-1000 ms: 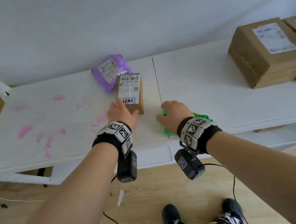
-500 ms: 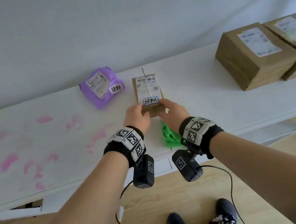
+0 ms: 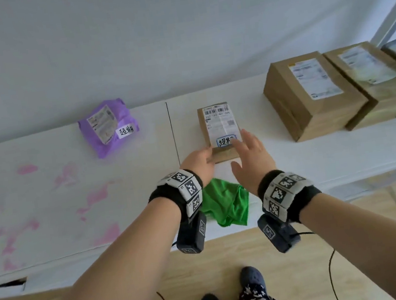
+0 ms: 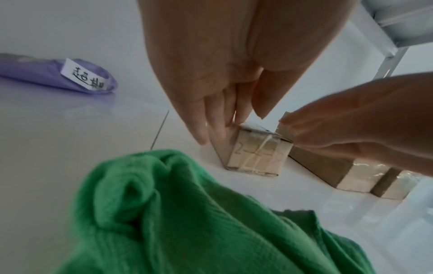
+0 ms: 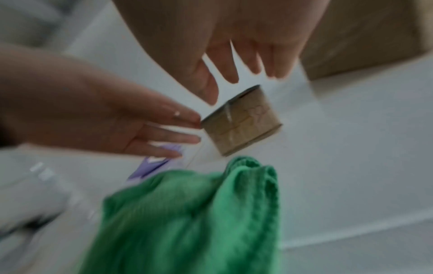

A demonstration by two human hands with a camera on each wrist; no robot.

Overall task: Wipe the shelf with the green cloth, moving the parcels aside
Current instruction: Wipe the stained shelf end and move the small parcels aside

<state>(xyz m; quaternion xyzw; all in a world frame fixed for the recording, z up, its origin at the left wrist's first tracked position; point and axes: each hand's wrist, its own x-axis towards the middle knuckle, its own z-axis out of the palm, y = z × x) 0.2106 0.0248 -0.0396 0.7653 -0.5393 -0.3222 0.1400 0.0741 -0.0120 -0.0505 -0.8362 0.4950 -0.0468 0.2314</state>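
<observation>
A small brown parcel (image 3: 218, 122) with a white label lies on the white shelf (image 3: 319, 159), just right of the panel seam. My left hand (image 3: 201, 158) touches its near left corner with straight fingers (image 4: 218, 128). Spread open, my right hand (image 3: 241, 149) hovers over the parcel's near right end and holds nothing; in the right wrist view its fingers (image 5: 232, 72) stand apart from the box (image 5: 243, 126). The green cloth (image 3: 226, 204) lies crumpled at the shelf's front edge between my wrists, with no hand on it.
A purple bag parcel (image 3: 108, 126) lies left of the seam near the wall. Large cardboard boxes (image 3: 310, 94) stand in a row at the right. Pink stains (image 3: 92, 199) mark the left panel. A metal upright (image 4: 386, 63) rises at the far right.
The small parcel has slid right, from the left panel across the seam. My right hand left the green cloth, came to the parcel and now opens above it.
</observation>
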